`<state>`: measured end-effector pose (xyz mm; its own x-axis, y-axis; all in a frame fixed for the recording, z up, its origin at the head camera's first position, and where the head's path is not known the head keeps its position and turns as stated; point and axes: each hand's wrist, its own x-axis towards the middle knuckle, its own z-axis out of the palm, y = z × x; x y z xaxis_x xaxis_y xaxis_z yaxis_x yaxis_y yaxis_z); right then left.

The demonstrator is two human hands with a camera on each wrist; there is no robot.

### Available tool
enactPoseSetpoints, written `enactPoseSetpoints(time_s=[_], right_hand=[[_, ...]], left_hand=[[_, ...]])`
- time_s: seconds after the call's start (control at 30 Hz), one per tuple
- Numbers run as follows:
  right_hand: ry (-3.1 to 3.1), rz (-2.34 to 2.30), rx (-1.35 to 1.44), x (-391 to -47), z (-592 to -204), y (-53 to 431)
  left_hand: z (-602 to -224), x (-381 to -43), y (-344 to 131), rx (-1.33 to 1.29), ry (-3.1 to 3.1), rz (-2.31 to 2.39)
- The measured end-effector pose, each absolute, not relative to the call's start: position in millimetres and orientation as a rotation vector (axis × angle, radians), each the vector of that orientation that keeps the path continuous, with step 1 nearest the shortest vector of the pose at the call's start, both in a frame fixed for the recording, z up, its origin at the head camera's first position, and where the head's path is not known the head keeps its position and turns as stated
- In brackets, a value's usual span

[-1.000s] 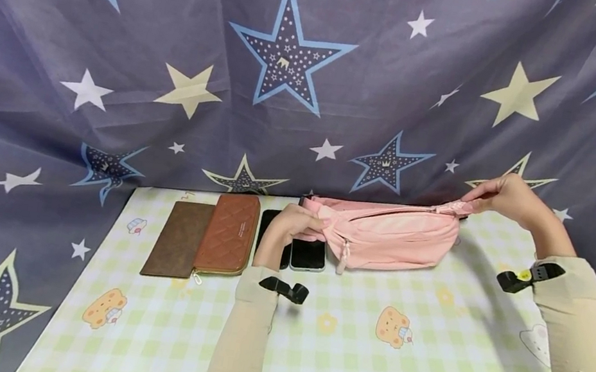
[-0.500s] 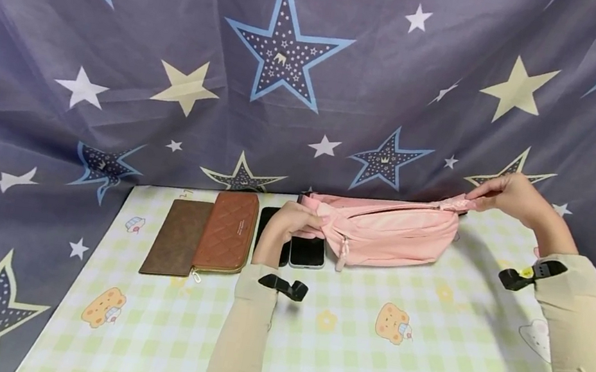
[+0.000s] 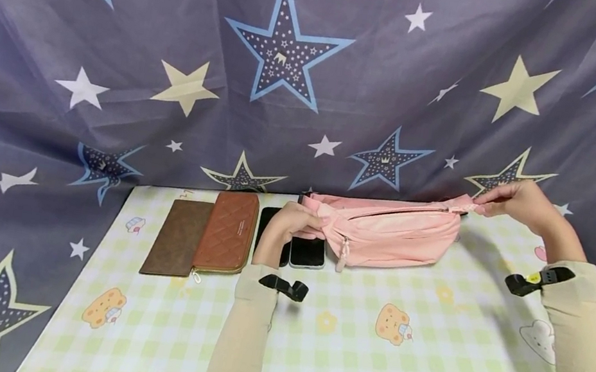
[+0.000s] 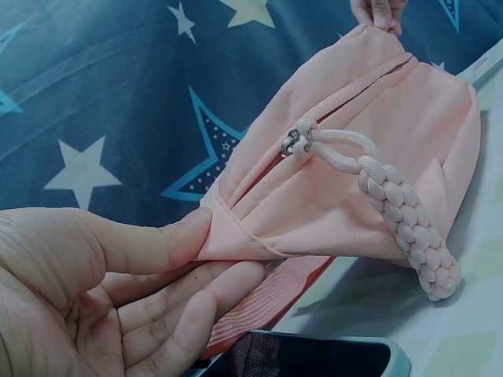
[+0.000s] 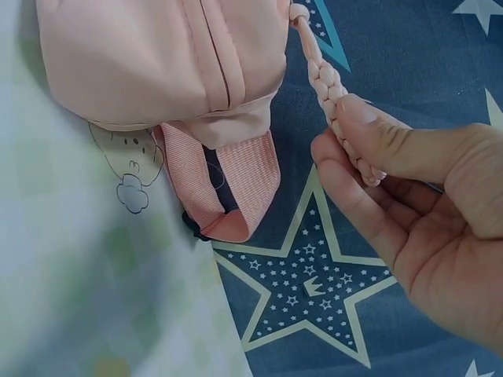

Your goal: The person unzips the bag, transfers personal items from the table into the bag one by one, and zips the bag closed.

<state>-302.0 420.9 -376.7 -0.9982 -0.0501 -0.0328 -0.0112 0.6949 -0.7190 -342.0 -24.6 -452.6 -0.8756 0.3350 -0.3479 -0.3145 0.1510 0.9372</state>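
Observation:
A pink waist bag (image 3: 396,234) lies at the back of the table, with a zipper running along its top. My left hand (image 3: 292,221) pinches the bag's left corner, thumb above and fingers beneath in the left wrist view. A braided zipper pull (image 4: 405,216) dangles on that side. At the other end, my right hand (image 3: 523,205) holds a second braided pull (image 5: 334,102) between thumb and fingers. A folded pink strap (image 5: 251,188) with a black buckle shows below the bag's right end in the right wrist view.
Left of the bag lie two phones, one dark phone (image 3: 266,223) partly behind my left hand and another phone (image 3: 307,254) beside it. Further left are a quilted brown wallet (image 3: 227,233) and a flat dark-brown wallet-like piece (image 3: 178,238). A star-patterned curtain (image 3: 282,138) hangs behind.
My right hand has shifted slightly right with the braided pull, and the bag's right tip has stretched a little that way. The left hand keeps its place on the bag's corner.

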Motion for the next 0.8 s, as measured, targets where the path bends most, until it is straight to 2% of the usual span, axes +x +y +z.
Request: enactPoseSetpoints(time_s=[0.43, 0.8], right_hand=[[2.795, -1.293, 0.091, -293.5, -394.2, 446.0], [2.805, -1.282, 0.071, -292.9, -396.9, 442.7]], left_hand=[[-453.2, -342.5, -29.0, 0.005, 1.984, 1.754], [-452.4, -343.5, -26.8, 0.014, 1.980, 1.740]])
